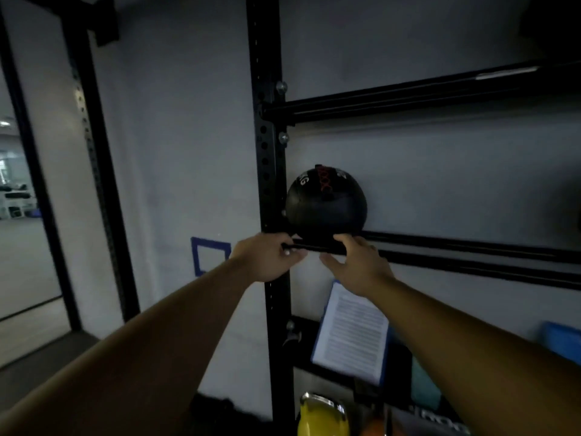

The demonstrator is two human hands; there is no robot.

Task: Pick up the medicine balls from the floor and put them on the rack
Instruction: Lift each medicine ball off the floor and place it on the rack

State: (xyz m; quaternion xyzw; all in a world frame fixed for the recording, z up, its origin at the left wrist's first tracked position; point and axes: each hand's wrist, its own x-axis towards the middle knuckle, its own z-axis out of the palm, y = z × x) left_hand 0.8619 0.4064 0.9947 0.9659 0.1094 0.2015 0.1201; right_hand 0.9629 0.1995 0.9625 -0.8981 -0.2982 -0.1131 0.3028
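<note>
ok so the black medicine ball [325,204] is up on the rack already, sitting on the lower rails [471,247] right beside the rack upright [270,184]; its left side is touching or nearly touching that post, can't tell which in this light; red + white lettering on top of it, too blurry to read; both arms reach in from the bottom corners; left hand [267,258] is right in front of the upright at rail height w/ fingers curled down onto the stub end of the front rail [314,248], so it's gripping that, not the ball; right hand [356,264] is just right of the upright, below the ball, fingers fairly straight and laid over the same rail, thumb spread out to the left, not grasping anything; its fingertips come up to the bottom of the ball but whether they actually touch it, idk; the two hands are near each other but apart; higher up the upright another pair of rails [408,100] runs off to the right; down and right of the upright there's a printed sheet in a blue holder [350,332], tilted; at the foot of the upright something yellow [322,416], cropped, can't say what; left of the upright on the grey wall [188,121] there's a blue tape square [209,256], partly behind the left wrist; further left a second black post [94,152] w/ holes down it
</note>
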